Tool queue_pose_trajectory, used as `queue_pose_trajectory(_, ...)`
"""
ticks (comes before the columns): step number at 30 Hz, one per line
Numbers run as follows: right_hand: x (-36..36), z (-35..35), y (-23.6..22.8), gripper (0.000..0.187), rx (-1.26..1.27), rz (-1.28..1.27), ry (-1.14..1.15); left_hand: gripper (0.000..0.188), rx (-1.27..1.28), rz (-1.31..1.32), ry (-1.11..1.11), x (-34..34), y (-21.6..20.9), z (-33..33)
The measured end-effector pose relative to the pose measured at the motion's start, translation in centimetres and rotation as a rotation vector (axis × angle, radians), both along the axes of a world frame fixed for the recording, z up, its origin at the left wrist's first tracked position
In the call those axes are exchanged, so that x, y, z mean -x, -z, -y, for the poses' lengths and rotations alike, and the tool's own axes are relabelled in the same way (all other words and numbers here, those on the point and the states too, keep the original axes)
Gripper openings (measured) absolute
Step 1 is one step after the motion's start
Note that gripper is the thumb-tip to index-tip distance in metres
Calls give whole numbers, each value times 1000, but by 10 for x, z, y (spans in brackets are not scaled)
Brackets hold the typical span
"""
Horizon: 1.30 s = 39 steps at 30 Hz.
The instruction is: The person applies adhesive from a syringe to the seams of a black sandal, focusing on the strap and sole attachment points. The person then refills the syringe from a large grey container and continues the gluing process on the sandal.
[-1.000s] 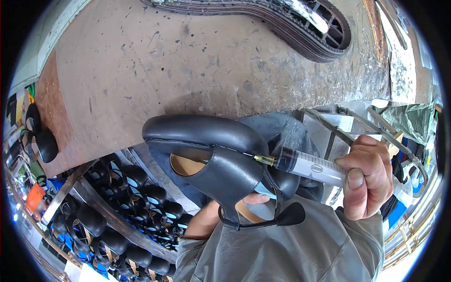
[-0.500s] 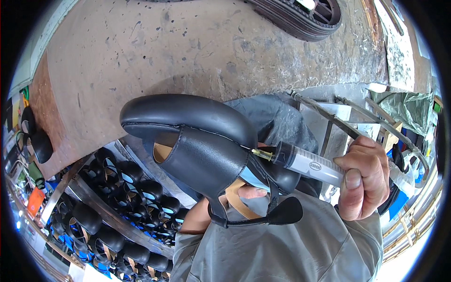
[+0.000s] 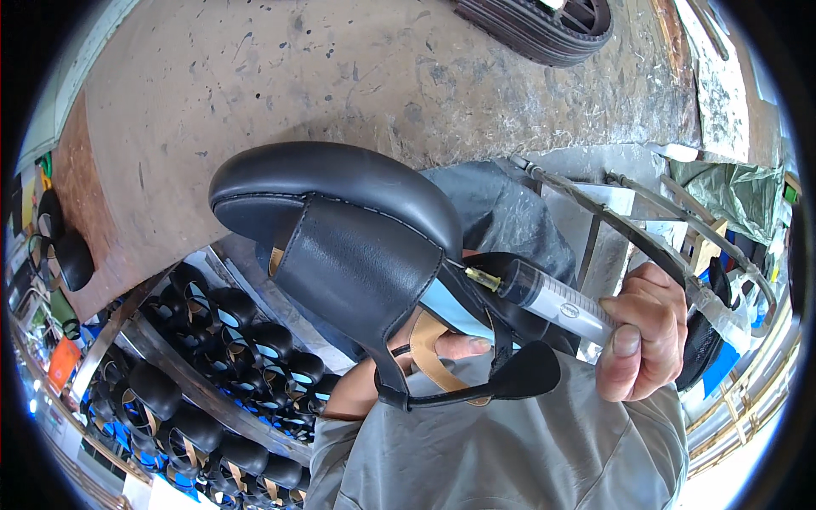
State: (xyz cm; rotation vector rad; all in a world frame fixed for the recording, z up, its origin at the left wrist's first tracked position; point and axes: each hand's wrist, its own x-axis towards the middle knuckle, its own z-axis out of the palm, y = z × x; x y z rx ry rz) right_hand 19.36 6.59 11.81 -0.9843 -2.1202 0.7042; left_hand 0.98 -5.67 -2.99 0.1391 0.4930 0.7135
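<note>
A black leather sandal (image 3: 361, 268) with a thick rounded sole edge, a broad upper and tan and light-blue lining hangs in front of me, turned on its side. Behind it my left hand (image 3: 461, 345) grips it; a finger shows through the strap opening, while most of the hand is hidden. My right hand (image 3: 646, 336) is closed on the rear end of a clear syringe (image 3: 565, 310) with a yellowish needle hub. Its thin needle points at the seam where upper meets sole, near the strap side. Whether the tip touches, I cannot tell.
A stained workbench (image 3: 340, 93) spans the far side, with a dark brown ridged sole (image 3: 544, 30) on it. At lower left, racks hold several black sandals (image 3: 200, 429). Metal rails (image 3: 612, 221) stand at the right. More black footwear (image 3: 72, 259) lies at far left.
The sandal has tilted and shifted slightly up and left, its sole edge rising. My right hand and the syringe have moved a little left, the needle staying near the seam.
</note>
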Motion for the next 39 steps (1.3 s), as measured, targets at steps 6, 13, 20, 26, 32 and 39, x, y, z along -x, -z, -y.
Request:
queue_pose_trajectory(6, 7, 7, -4, 17, -181, 178, -6, 58, 2, -11, -27, 1, -3, 3)
queue_pose_trajectory(13, 7, 7, -3, 16, -156, 133, 48, 56, 22, -25, -66, 2, -1, 0)
queue_pose_trajectory(20, 12, 8, -13, 14, -148, 96, 100, 55, 63, -26, -141, 5, -2, -3)
queue_pose_trajectory(26, 5, 10, -17, 15, -124, 131, 69, 54, 106, -47, -251, 10, 0, -7)
queue_pose_trajectory(32, 4, 15, -21, 15, -128, 156, 105, 53, 132, -61, -344, 18, 2, -17)
queue_pose_trajectory(39, -2, 19, -20, 14, -54, 113, 76, 51, 145, -91, -444, 23, 3, -21)
